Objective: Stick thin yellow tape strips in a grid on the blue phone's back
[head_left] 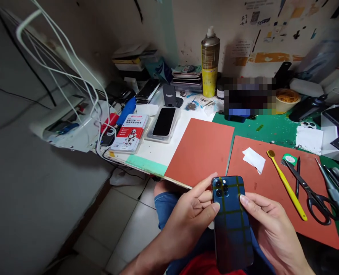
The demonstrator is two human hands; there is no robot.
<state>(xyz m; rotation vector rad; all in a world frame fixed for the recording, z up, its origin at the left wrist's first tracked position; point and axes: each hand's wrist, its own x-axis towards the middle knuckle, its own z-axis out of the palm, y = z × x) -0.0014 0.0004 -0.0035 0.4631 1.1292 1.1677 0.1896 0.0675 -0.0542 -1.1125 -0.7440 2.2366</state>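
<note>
A dark blue phone is held upright over my lap, its back and camera lenses facing me, with a grid-like reflection on it. My left hand grips its left edge, thumb on the back near the lenses. On the opposite edge, my right hand holds it with the thumb against the side. Beyond the phone lie two reddish-brown mats. On the right one are white paper pieces, a yellow brush and black scissors.
A phone with a black screen rests on a clear case, beside a battery box. A spray can stands by the wall. White cables hang at the left. Tweezers and pen-like tools lie at the right.
</note>
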